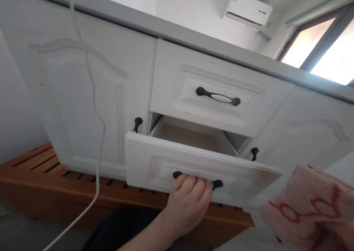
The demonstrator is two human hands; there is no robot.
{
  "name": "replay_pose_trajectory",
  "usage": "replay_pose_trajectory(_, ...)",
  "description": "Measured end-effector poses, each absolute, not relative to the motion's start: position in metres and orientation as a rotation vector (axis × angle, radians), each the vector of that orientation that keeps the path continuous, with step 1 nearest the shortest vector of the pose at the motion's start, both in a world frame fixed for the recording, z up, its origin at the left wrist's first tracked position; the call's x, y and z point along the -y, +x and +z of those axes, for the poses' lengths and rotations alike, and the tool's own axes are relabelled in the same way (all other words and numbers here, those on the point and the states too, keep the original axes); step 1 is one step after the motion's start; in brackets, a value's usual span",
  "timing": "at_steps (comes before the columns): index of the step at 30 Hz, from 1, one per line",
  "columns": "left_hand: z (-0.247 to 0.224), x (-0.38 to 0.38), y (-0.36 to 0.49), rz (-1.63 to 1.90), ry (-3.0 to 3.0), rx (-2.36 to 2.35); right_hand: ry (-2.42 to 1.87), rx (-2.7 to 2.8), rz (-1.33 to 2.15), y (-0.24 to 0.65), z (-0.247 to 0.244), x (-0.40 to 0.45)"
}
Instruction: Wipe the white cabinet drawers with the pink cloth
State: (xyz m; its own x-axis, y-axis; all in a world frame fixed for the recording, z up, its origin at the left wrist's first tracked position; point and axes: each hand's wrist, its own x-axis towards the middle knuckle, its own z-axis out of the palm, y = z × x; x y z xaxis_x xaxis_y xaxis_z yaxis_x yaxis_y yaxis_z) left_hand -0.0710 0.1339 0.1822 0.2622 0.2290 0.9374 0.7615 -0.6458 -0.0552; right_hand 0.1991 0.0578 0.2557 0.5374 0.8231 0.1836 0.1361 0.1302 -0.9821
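Observation:
My left hand (191, 203) has its fingers wrapped round the black handle (218, 185) of the lower drawer (166, 151). That drawer stands pulled out, and the part of its inside that shows (190, 134) looks bare. Above it the upper drawer (218, 64) is closed, with a black and white handle (218, 97). At the lower right, my right hand (332, 236) grips a pink cloth (306, 203) with a red pattern. The cloth is bunched up and hides most of the fingers. It is close to the drawer's right end.
White cabinet doors (80, 107) with black handles flank the drawers. The cabinet stands on a slatted wooden bench (27, 177). A white cable (95, 107) hangs from the countertop (132, 20) across the left door. An air conditioner (247, 11) and a window (318, 40) are behind.

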Motion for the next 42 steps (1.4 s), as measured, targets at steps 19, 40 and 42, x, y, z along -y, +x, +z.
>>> replay_pose_trajectory(19, 0.173, -0.238, -0.055, -1.046, -2.116, 1.239, -0.762, 2.228, -0.762, -0.056, 0.289, -0.239)
replay_pose_trajectory(40, 0.192, -0.223, -0.068, -1.024, -2.189, 1.156, -1.253, 2.016, -1.336, 0.200, 0.278, -0.208)
replay_pose_trajectory(42, 0.191, -0.223, -0.065, -1.018, -2.183, 1.179, -1.423, 1.967, -1.241, 0.239, 0.271, -0.195)
